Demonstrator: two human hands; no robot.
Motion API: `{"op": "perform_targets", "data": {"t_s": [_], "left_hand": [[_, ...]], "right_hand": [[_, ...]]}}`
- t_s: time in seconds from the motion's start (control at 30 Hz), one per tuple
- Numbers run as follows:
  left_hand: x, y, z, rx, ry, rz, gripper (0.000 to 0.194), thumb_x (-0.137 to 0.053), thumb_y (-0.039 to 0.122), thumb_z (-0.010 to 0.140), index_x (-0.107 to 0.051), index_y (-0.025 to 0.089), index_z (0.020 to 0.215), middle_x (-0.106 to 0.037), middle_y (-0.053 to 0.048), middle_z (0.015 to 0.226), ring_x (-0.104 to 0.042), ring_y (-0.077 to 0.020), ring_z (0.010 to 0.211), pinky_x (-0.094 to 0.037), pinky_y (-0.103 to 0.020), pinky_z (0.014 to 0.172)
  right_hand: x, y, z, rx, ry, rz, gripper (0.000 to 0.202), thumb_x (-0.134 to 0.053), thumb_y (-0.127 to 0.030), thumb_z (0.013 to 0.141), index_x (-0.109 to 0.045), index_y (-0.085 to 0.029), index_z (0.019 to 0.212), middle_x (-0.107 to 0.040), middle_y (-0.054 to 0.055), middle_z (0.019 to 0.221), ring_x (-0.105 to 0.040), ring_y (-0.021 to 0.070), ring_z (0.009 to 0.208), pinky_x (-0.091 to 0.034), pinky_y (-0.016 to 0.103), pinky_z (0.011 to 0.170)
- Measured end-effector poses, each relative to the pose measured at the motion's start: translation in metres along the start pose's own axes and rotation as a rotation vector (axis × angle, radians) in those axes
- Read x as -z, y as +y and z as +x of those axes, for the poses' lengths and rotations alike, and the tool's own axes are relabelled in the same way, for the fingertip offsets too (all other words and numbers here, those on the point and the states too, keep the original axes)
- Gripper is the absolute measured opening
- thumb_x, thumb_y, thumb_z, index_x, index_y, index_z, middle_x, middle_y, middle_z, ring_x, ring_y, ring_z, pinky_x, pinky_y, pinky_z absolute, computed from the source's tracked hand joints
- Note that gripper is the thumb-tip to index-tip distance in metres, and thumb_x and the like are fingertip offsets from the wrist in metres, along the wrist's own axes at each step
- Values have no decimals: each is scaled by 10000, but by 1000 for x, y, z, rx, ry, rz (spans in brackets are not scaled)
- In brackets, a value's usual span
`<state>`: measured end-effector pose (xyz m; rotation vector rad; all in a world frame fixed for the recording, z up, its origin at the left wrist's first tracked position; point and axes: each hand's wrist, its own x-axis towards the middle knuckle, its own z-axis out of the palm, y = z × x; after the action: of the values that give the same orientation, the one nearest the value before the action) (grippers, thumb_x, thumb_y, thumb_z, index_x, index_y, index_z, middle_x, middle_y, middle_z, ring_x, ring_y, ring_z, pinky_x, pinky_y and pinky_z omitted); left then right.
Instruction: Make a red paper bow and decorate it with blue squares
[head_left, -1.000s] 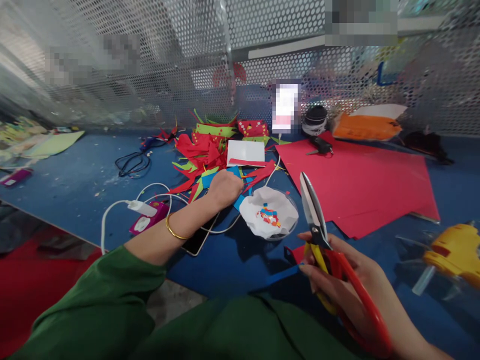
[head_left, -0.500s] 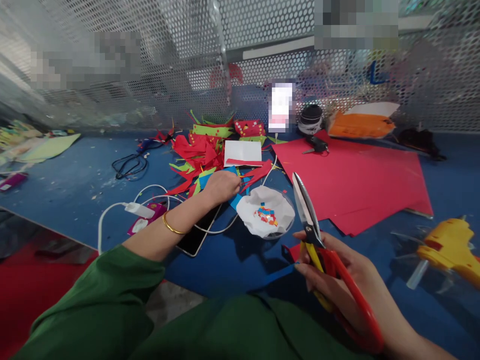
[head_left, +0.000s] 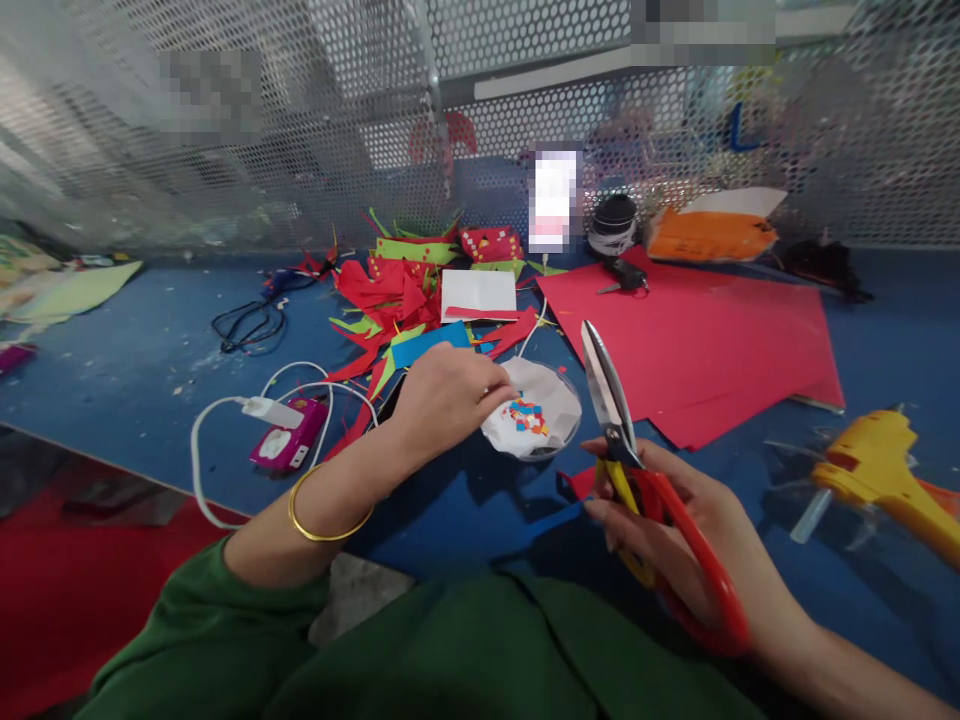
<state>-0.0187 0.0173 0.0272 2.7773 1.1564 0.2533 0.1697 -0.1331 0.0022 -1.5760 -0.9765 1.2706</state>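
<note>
My left hand (head_left: pixel 450 395) is at the left rim of a round dish (head_left: pixel 574 410) lined with white paper (head_left: pixel 504 436). Its fingertips are pinched together, and whatever is between them is too small to make out. Small blue, orange and white paper bits (head_left: pixel 529 415) lie in the dish. In my right hand (head_left: pixel 705 500) are red-handled scissors (head_left: pixel 611 395), blades pointing up and away, nearly closed. A thin blue paper strip (head_left: pixel 556 519) sticks out from those same fingers. Beside it a piece of red paper (head_left: pixel 577 484) shows, partly hidden by the hand.
Red sheets (head_left: pixel 697 340) with keys (head_left: pixel 624 274) on top lie right. Red and green scraps (head_left: pixel 394 300), a blue paper piece (head_left: pixel 427 345) and a white card (head_left: pixel 478 294) are behind my left hand. A yellow glue gun (head_left: pixel 870 460) lies right; a purple power bank (head_left: pixel 289 436) with a white cable, left.
My left hand has come back from the scraps, nearer and rightward, to the dish. The blue paper piece is uncovered. My right hand keeps the scissors and strip; the view has shifted slightly.
</note>
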Motion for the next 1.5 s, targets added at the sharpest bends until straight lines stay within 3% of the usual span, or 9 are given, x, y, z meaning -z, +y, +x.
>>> {"op": "perform_targets", "data": {"t_s": [0.17, 0.37, 0.53, 0.63, 0.73, 0.87, 1.0, 1.2, 1.5], "left_hand": [[10, 16, -14, 108, 227, -318, 114, -644, 224, 865, -733, 203, 797, -754, 7, 782, -644, -138, 684, -460, -273, 670], [-2, 50, -33, 162, -156, -857, 146, -716, 348, 830, -745, 205, 828, -740, -5, 719, -663, -146, 657, -488, -246, 595], [-8, 48, -31, 319, -361, -1237, 143, -625, 227, 864, -664, 165, 742, -707, -9, 681, -612, -88, 491, -473, -197, 495], [-1, 37, -29, 409, -248, -1244, 187, -608, 255, 905, -655, 152, 756, -714, -3, 699, -525, -40, 413, -376, -157, 414], [4, 26, -26, 479, -147, -1221, 208, -624, 295, 917, -679, 141, 789, -747, -10, 754, -498, -19, 398, -345, -147, 397], [-1, 17, -23, 546, -138, -1284, 176, -636, 256, 915, -701, 133, 808, -766, -15, 759, -507, -7, 376, -322, -133, 386], [-8, 16, -21, 578, -132, -1328, 173, -647, 262, 915, -711, 130, 821, -767, -16, 742, -513, -1, 358, -296, -123, 369], [-14, 15, -20, 611, -112, -1358, 199, -674, 296, 906, -697, 124, 809, -752, -18, 754, -498, 6, 348, -272, -114, 353], [-17, 17, -22, 611, -178, -1418, 168, -638, 269, 920, -695, 122, 862, -750, -22, 749, -473, 5, 348, -268, -106, 336]], "right_hand": [[5, -3, 5, 32, -21, 23, 472, -787, -483, 702, -662, -220, 1073, -609, -10, 726, -582, 131, 541, -502, 254, 481], [-1, -16, 9, 90, 1, 62, 474, -804, -467, 681, -642, -225, 1055, -617, -13, 708, -586, 137, 547, -509, 256, 487], [-11, -23, 16, 152, 28, 24, 501, -816, -530, 683, -632, -223, 1034, -619, -19, 691, -578, 133, 537, -513, 254, 492], [-2, -15, 18, 235, 20, -57, 471, -739, -550, 791, -643, -210, 1102, -613, -16, 663, -584, 137, 547, -508, 243, 505], [18, 1, 18, 326, -102, -155, 453, -676, -544, 867, -647, -213, 1175, -650, 10, 740, -611, 147, 629, -512, 233, 555], [38, 12, 13, 303, -214, -314, 594, -686, -661, 804, -621, -256, 1234, -627, -15, 737, -560, 146, 596, -481, 218, 490], [36, 5, 10, 279, -282, -492, 483, -745, -659, 740, -699, -250, 994, -614, -32, 645, -513, 128, 501, -428, 203, 396], [29, 8, 13, 346, -199, -562, 449, -773, -593, 745, -705, -249, 1027, -688, -30, 662, -534, 109, 411, -430, 190, 331], [27, 15, 15, 422, -121, -587, 514, -693, -663, 795, -719, -221, 1056, -732, -8, 709, -659, 133, 509, -539, 194, 451]]}}
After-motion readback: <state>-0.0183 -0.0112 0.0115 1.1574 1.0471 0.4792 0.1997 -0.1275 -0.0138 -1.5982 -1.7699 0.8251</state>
